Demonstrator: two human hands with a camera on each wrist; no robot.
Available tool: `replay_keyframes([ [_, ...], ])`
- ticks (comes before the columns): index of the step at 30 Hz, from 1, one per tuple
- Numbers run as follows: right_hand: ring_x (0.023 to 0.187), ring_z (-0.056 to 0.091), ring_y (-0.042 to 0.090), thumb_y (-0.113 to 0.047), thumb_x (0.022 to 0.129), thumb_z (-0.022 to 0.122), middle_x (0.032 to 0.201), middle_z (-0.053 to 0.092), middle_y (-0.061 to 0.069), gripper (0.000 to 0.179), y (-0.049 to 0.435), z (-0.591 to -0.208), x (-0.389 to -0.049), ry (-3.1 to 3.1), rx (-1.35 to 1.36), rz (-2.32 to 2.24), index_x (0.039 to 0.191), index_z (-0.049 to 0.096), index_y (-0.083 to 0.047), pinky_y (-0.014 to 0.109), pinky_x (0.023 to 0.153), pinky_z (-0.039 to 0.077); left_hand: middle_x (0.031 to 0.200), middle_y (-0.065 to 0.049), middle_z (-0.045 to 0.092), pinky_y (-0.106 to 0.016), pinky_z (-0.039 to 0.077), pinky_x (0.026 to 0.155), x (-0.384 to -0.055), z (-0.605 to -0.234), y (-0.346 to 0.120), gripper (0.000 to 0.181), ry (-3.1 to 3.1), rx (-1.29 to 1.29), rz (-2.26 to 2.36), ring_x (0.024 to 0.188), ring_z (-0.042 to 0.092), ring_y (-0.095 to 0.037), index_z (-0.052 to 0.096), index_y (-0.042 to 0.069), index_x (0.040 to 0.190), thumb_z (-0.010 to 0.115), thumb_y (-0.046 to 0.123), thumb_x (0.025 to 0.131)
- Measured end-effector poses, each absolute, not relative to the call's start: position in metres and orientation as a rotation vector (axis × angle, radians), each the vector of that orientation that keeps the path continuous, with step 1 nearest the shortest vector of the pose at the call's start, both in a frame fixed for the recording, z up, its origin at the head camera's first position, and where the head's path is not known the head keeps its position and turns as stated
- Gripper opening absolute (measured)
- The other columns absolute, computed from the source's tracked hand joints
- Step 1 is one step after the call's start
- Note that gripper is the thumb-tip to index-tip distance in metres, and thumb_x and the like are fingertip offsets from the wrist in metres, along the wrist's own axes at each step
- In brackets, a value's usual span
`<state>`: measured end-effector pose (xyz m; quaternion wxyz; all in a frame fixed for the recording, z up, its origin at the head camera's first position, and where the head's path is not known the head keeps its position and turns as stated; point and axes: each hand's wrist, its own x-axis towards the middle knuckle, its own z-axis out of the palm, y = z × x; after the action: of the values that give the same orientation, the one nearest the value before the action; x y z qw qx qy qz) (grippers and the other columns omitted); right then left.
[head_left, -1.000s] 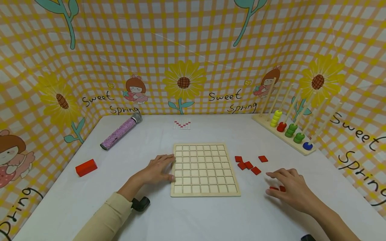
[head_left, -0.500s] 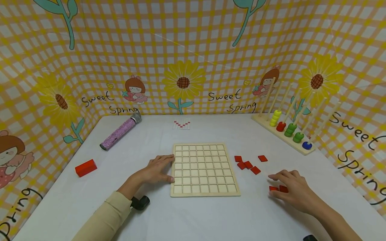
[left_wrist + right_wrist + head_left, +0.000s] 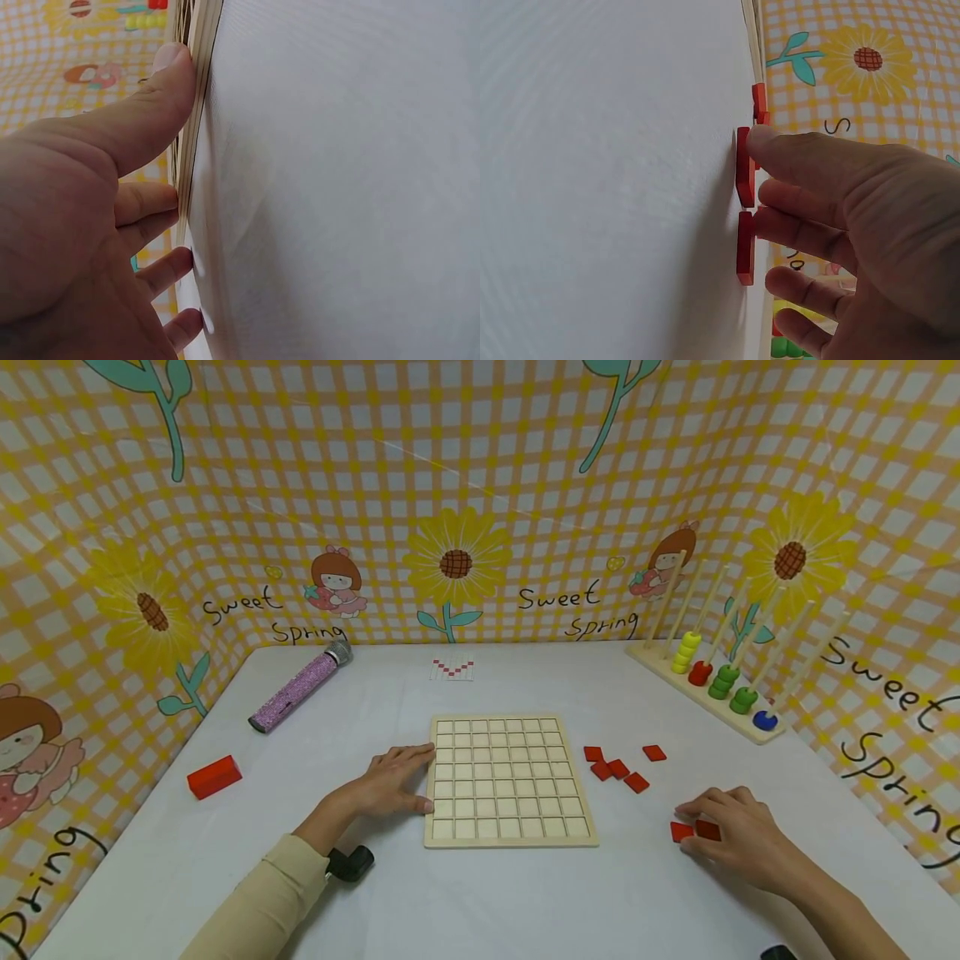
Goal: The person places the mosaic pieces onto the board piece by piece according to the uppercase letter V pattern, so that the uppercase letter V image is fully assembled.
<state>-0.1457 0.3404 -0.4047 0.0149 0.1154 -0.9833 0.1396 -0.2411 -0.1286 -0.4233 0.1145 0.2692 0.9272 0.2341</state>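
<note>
Left hand (image 3: 386, 785) touched the left edge of the pale wooden grid board (image 3: 508, 782), thumb and fingers apart; left wrist view added the edge's layered stripes. Right of the board, right hand (image 3: 742, 837), fingers apart, arched over two flat red tiles (image 3: 679, 832); right wrist view showed their thickness.

The white surface (image 3: 510, 902) before me carries a pale wooden grid board (image 3: 512, 781). To its right lie five red square tiles (image 3: 618, 768), with two more red tiles (image 3: 681, 832) at my right hand (image 3: 738, 835). Farther right stands a wooden bead rack (image 3: 701, 694). On my left are a glittery pink microphone (image 3: 300, 688) and, nearer me, a red block (image 3: 214, 777); a small patterned card (image 3: 452, 668) lies beyond the board.
</note>
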Motion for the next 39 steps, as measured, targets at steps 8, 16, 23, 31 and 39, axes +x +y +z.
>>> replay_keyframes([
  [8,0.097,0.045,0.025,-0.027,0.072,0.079,0.096,0.062,-0.004,0.026,0.342,-0.408,-0.146,-3.074,0.345,0.422,0.095,0.071,-0.019,0.039,0.072,0.032,0.156,-0.008,0.026,-0.058,0.019,0.109,-0.241,-0.419,-0.128,0.083,2.715,0.786,0.668,0.141,0.023,-0.035,0.03,0.007,0.148,0.07,0.037,0.082],
  [16,0.095,0.045,0.024,-0.026,0.072,0.079,0.096,0.063,-0.002,0.022,0.345,-0.408,-0.148,-3.059,0.366,0.384,0.092,0.071,-0.02,0.039,0.072,0.032,0.156,-0.008,0.026,-0.057,0.02,0.109,-0.241,-0.418,-0.128,0.081,2.714,0.786,0.675,0.141,0.023,-0.035,0.03,0.008,0.148,0.07,0.035,0.083],
  [23,0.094,0.046,0.022,-0.025,0.073,0.078,0.092,0.064,-0.005,0.019,0.343,-0.407,-0.148,-3.041,0.388,0.373,0.09,0.072,-0.02,0.037,0.071,0.032,0.156,-0.009,0.025,-0.059,0.019,0.108,-0.241,-0.419,-0.129,0.082,2.705,0.794,0.703,0.141,0.022,-0.035,0.03,0.006,0.148,0.071,0.035,0.082],
  [31,0.092,0.045,0.018,-0.025,0.073,0.079,0.089,0.063,-0.01,0.018,0.342,-0.405,-0.147,-2.982,0.471,0.355,0.089,0.072,-0.023,0.035,0.072,0.032,0.156,-0.009,0.027,-0.059,0.019,0.109,-0.241,-0.42,-0.128,0.081,2.701,0.809,0.725,0.141,0.023,-0.036,0.031,0.006,0.147,0.071,0.035,0.083],
  [39,0.094,0.044,0.016,-0.022,0.073,0.079,0.093,0.064,-0.009,0.019,0.328,-0.399,-0.151,-2.962,0.51,0.424,0.091,0.072,-0.022,0.037,0.075,0.033,0.156,-0.008,0.027,-0.058,0.018,0.109,-0.24,-0.419,-0.129,0.081,2.699,0.799,0.729,0.141,0.023,-0.035,0.031,0.007,0.147,0.071,0.034,0.082],
])
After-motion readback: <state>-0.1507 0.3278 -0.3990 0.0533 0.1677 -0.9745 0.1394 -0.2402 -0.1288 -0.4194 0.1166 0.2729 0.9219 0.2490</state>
